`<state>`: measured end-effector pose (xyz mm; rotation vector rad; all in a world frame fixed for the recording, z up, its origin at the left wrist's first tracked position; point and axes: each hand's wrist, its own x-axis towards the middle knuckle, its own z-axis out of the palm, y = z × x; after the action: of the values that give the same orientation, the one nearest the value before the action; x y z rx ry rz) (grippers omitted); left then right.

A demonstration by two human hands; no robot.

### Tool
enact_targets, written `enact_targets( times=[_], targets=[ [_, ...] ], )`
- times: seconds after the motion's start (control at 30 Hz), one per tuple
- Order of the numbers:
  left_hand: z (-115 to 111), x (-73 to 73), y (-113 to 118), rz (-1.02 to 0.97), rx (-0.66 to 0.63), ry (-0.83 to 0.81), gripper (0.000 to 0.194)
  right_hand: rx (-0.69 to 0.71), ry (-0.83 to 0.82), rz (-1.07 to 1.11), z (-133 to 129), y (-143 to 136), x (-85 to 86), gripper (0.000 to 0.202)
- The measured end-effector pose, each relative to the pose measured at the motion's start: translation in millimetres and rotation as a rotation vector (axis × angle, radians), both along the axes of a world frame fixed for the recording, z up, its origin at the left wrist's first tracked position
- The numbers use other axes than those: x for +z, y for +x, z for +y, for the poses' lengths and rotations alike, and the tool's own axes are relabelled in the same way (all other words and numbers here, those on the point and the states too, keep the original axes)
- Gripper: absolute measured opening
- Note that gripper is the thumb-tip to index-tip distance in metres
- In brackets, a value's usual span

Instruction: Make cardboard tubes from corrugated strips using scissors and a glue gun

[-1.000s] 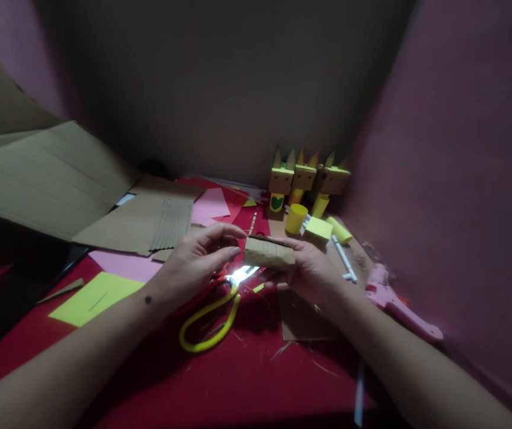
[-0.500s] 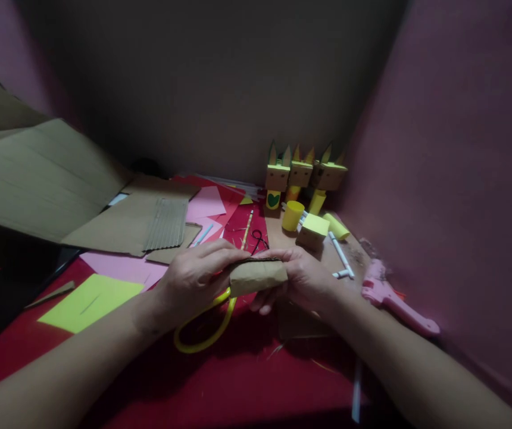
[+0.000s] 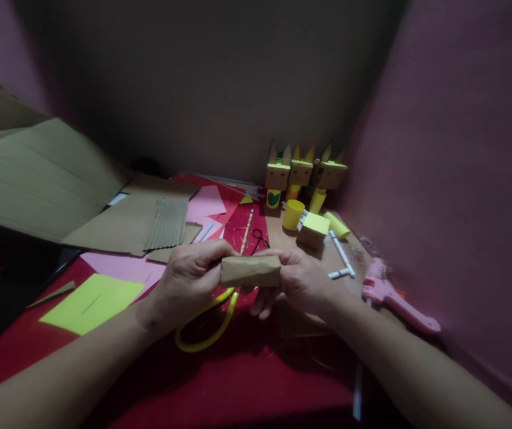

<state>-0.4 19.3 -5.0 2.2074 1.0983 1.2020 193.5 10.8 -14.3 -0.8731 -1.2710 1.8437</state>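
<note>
Between my two hands, above the red tabletop, I grip a small folded piece of brown cardboard (image 3: pixel 250 271). My left hand (image 3: pixel 196 274) has its fingers closed on the left end. My right hand (image 3: pixel 303 279) pinches the right end, its lower fingers curled underneath. The cardboard's broad side faces me; its back is hidden. Just below it lie the yellow handles of scissors (image 3: pixel 206 345), partly covered by my left hand. Beyond my hands rest a pencil (image 3: pixel 247 229) and small dark-handled scissors (image 3: pixel 260 238).
Cardboard sheets (image 3: pixel 122 220) and a yellow-green paper (image 3: pixel 93 302) lie to the left. Three box-headed figures (image 3: pixel 278 177) stand at the back. Nearby are a yellow paper tube (image 3: pixel 292 215), a yellow-topped box (image 3: pixel 314 231) and white sticks (image 3: pixel 342 253). At right lies a pink glue gun (image 3: pixel 399 298).
The cardboard piece has shifted slightly left and turned, so its side now faces me more squarely and its dark top edge no longer shows. Both hands still hold it.
</note>
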Motion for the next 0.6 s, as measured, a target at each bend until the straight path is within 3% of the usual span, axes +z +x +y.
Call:
enact_targets(
  times=[0.17, 0.3, 0.43, 0.6],
  targets=[
    [2.6, -0.2, 4.0, -0.082, -0.008, -0.189, 0.019, -0.117, -0.027, 0.016, 5.7, -2.2, -2.7, 0.027],
    [3.5, -2.5, 6.9, -0.18, -0.058, -0.164, 0.023, -0.087, -0.025, -0.005, 10.4, 0.2, -7.8, 0.035],
    [3.2, -6.3, 6.8, -0.147, -0.12, -0.141, 0.024, -0.051, -0.011, -0.028, 9.8, 1.0, -9.8, 0.034],
    [0.9, -8.4, 3.6, -0.161, -0.079, -0.065, 0.023, -0.082, 0.036, -0.011, 4.5, -2.6, -6.8, 0.028]
  ],
)
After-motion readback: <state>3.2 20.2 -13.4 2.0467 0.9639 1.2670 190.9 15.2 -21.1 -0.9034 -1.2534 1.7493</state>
